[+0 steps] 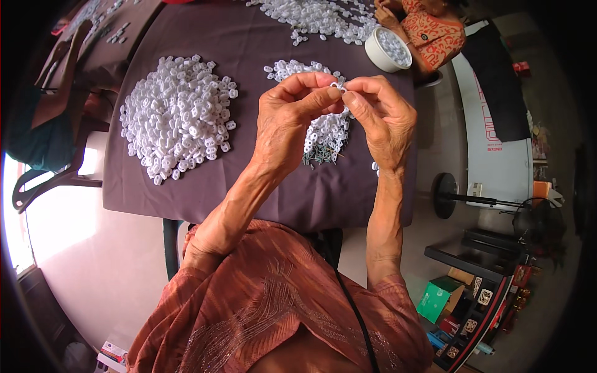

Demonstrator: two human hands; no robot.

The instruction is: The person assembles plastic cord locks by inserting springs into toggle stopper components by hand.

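Note:
Above the table, my left hand point(283, 115) and my right hand point(387, 121) meet with their fingertips pinched round a small white plastic piece point(338, 86). The fingers cover most of it. Below and behind the hands lies a pile of similar white plastic pieces point(329, 132), partly hidden by my left hand. At that pile's near edge are several small dark greenish-grey bits point(318, 153), too small to make out. A larger heap of white plastic pieces point(177, 115) spreads to the left of my left forearm.
A dark purple cloth point(249, 186) covers the table. At its far right stands a white tub point(376, 53) of pieces, beside a person in an orange patterned top point(435, 34). More white pieces point(317, 15) lie at the far edge. Another person's arm point(59, 93) shows at left.

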